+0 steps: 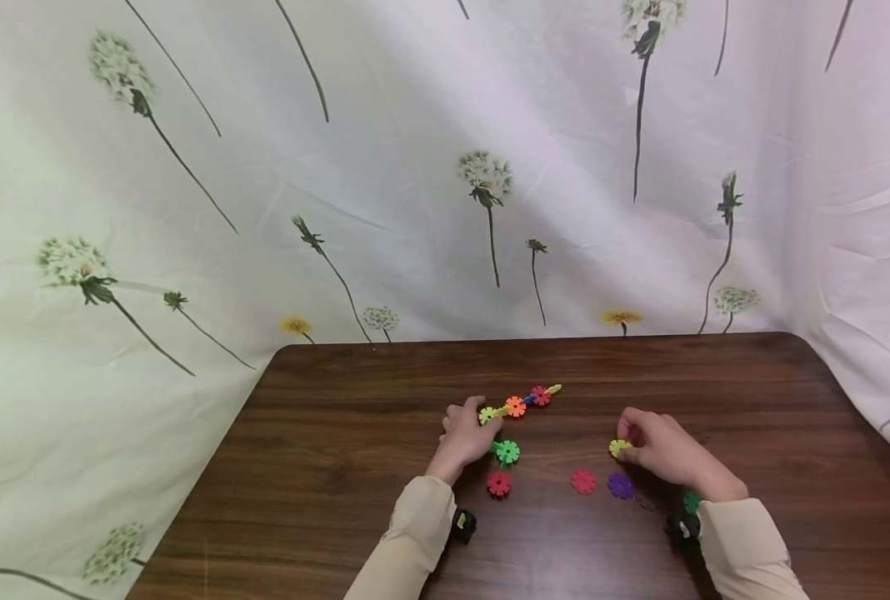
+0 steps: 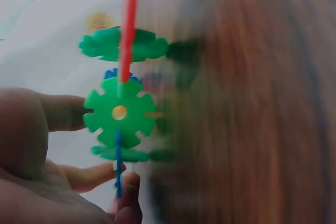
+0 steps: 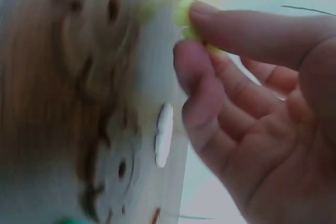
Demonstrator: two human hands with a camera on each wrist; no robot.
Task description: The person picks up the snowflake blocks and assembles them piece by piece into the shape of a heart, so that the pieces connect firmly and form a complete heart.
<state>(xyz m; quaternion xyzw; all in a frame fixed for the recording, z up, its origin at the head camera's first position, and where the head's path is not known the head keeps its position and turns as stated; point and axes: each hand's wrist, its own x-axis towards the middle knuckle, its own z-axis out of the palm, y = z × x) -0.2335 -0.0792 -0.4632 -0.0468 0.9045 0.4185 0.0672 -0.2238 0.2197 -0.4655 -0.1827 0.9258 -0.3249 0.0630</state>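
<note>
My left hand point(image 1: 466, 432) is at the left end of a joined chain of notched snowflake discs, which includes an orange disc point(image 1: 516, 407). In the left wrist view, its thumb lies at a green disc point(image 2: 119, 113) and its fingertips hold the chain near a blue disc point(image 2: 118, 166) seen edge-on. A red disc point(image 1: 499, 483) stands at the chain's near end. My right hand point(image 1: 666, 446) pinches a yellow-green snowflake disc point(image 1: 619, 448) between thumb and index finger, over the table.
A loose pink-red disc point(image 1: 583, 482) and a purple disc point(image 1: 620, 485) lie between the hands. A dark green disc point(image 1: 691, 502) is beside the right wrist. Pale discs point(image 3: 119, 169) lie on the brown wooden table point(image 1: 325, 517). A flower-print cloth point(image 1: 415, 167) hangs behind.
</note>
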